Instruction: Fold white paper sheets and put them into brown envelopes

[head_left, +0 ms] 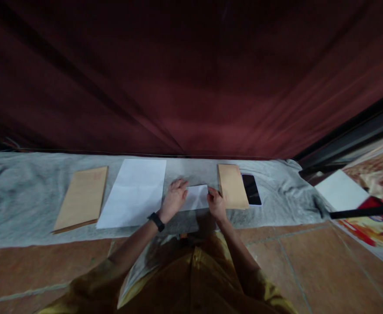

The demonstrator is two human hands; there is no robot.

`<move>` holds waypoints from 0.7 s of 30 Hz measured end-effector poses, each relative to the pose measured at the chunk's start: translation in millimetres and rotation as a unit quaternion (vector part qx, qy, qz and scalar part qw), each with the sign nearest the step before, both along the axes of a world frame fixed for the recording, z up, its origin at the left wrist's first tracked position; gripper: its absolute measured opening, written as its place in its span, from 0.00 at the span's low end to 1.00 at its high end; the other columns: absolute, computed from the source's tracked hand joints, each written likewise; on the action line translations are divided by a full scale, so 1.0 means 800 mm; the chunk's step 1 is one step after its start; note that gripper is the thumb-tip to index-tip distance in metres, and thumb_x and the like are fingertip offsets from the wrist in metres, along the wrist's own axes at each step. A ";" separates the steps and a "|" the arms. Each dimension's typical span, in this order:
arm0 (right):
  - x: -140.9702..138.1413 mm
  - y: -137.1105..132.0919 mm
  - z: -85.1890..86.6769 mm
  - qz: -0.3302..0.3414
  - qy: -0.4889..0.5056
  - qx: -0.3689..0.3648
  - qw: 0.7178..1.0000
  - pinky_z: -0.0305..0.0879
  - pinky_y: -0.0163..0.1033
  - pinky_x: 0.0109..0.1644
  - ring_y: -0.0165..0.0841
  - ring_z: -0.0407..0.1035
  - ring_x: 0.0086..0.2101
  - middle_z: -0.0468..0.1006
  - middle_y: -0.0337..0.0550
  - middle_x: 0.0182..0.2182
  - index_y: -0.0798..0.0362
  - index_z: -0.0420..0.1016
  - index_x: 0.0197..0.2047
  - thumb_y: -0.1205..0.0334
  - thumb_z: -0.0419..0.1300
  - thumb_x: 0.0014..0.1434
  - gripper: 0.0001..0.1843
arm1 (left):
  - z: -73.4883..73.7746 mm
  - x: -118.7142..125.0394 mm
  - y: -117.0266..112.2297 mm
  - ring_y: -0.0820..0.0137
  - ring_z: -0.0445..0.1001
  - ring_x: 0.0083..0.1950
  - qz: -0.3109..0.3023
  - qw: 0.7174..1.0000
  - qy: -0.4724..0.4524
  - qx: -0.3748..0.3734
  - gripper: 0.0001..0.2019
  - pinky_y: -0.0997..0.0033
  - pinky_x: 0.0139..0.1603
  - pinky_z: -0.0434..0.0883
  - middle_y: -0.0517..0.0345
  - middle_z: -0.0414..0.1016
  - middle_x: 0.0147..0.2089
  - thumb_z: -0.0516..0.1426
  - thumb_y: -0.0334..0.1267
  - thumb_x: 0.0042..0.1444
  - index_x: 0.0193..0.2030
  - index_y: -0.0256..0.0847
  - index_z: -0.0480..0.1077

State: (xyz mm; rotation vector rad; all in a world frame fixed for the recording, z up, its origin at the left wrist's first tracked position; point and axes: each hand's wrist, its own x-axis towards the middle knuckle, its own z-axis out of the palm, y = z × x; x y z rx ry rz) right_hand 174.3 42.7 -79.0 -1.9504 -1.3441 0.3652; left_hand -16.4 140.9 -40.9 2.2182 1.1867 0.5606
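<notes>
A folded white sheet of paper (196,197) lies on the grey cloth (191,172) between my two hands. My left hand (174,198), with a black band (156,221) on its wrist, rests at the paper's left end. Its fingers are stretched out and slightly blurred. At the right end, my right hand (216,204) has its fingers curled and pinched on the paper's edge. Left of my left hand is a stack of large white paper (134,192). A stack of brown envelopes (233,187) lies right beside my right hand.
Farther left lies another stack of brown envelopes (83,196). A dark-screened phone (252,189) sits against the right-hand envelopes. Behind the cloth hangs a dark red curtain (194,109). Tiled floor (296,257) runs along the front; a white square object (341,189) and printed packaging (374,231) are at far right.
</notes>
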 end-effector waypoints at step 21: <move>-0.065 -0.016 -0.009 0.211 -0.206 0.016 0.955 0.54 0.54 0.72 0.42 0.54 0.70 0.62 0.55 0.70 0.58 0.61 0.72 0.60 0.46 0.74 0.27 | -0.048 -0.021 -0.093 0.55 0.51 0.78 -0.189 0.936 0.206 0.214 0.31 0.43 0.77 0.44 0.37 0.59 0.74 0.54 0.48 0.68 0.73 0.34 0.59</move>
